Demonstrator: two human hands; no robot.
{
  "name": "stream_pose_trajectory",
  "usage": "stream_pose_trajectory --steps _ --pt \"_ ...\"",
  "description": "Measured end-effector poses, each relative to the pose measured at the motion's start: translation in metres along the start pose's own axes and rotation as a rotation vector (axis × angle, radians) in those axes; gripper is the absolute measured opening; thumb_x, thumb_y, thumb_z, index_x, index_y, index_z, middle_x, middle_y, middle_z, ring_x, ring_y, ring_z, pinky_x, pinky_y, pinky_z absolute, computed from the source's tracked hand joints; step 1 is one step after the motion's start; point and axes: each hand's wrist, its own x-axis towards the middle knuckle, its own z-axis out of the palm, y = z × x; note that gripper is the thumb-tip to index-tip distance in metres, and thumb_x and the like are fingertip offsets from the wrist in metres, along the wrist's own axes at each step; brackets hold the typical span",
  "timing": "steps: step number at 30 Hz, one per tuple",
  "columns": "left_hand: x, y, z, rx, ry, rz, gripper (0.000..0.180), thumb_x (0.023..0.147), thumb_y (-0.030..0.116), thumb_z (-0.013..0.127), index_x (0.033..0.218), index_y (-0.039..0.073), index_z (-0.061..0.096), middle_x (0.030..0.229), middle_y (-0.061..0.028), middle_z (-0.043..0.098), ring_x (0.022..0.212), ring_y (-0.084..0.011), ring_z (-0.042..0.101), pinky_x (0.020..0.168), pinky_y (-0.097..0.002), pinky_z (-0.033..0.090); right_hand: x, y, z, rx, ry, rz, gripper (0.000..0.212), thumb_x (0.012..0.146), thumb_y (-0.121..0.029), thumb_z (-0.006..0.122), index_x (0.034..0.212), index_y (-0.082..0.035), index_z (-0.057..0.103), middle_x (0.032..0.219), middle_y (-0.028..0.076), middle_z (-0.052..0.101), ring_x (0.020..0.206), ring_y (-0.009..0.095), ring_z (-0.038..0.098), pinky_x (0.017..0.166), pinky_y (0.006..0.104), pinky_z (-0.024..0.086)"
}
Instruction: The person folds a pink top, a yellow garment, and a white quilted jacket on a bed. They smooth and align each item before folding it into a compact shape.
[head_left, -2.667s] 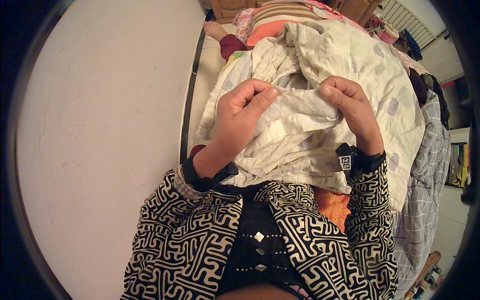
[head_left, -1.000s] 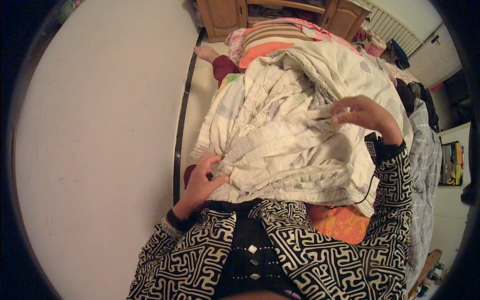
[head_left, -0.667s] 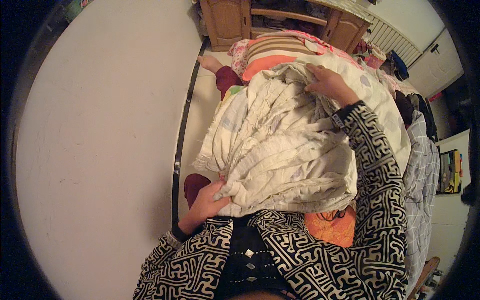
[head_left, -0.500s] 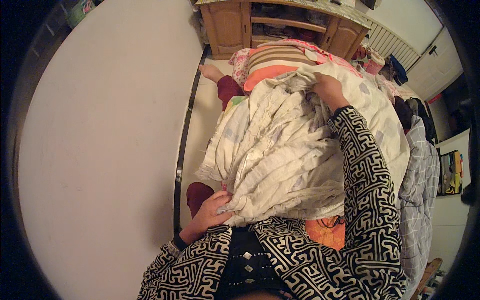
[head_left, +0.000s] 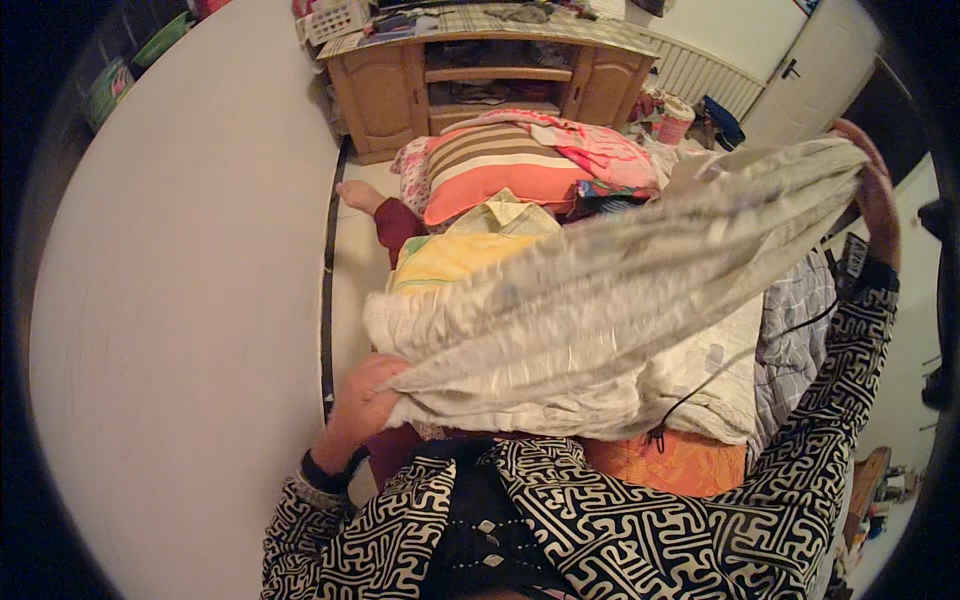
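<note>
A long cream cloth (head_left: 600,270) with faint grey patches stretches slantwise between my hands, partly blurred by motion. My left hand (head_left: 365,400) is closed on its near left end, low beside my knee. Raised at the far right, my right hand (head_left: 872,180) grips the other end, its fingers partly hidden by the fabric. Under the cloth lie more pale fabric (head_left: 700,380) with grey patches and a yellow cloth (head_left: 465,255). A thin dark cord (head_left: 705,382) runs across the pale fabric near my right arm.
An orange and brown striped pillow (head_left: 505,165) lies beyond the cloth, with a pink and white cloth (head_left: 610,150) beside it. A wooden cabinet (head_left: 375,105) stands behind. A grey checked cover (head_left: 800,340) lies on the right, and a white wall (head_left: 190,300) is on the left.
My right hand has swung up and right, pulling the bunched cloth out long. My left hand has shifted slightly left. The yellow cloth and the cord now show more.
</note>
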Motion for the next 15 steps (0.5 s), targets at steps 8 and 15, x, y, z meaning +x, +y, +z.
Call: stream_pose_trajectory --steps 8,15 --pt "0.05 0.053 -0.064 -0.004 0.175 0.114 0.028 0.068 -0.007 0.06 0.093 0.002 0.068 0.092 -0.0128 0.069 0.085 -0.0261 0.065 0.079 -0.0343 0.051 -0.001 0.012 -0.035 0.268 0.462 -0.076 0.049 0.1 -0.032 0.049 0.139 -0.001 0.046 0.133 0.012 0.055 0.12 0.022 0.054 0.104 0.0347 0.043" --pt "-0.025 0.018 -0.002 -0.014 -0.399 -0.051 0.038 0.072 0.006 0.062 0.11 0.005 0.065 0.109 -0.0129 0.067 0.107 -0.0334 0.06 0.095 -0.0408 0.047 0.065 0.109 0.156 0.309 0.351 0.17 0.035 0.094 -0.019 0.051 0.122 0.0 0.06 0.111 0.007 0.065 0.103 0.018 0.06 0.092 0.0289 0.046"
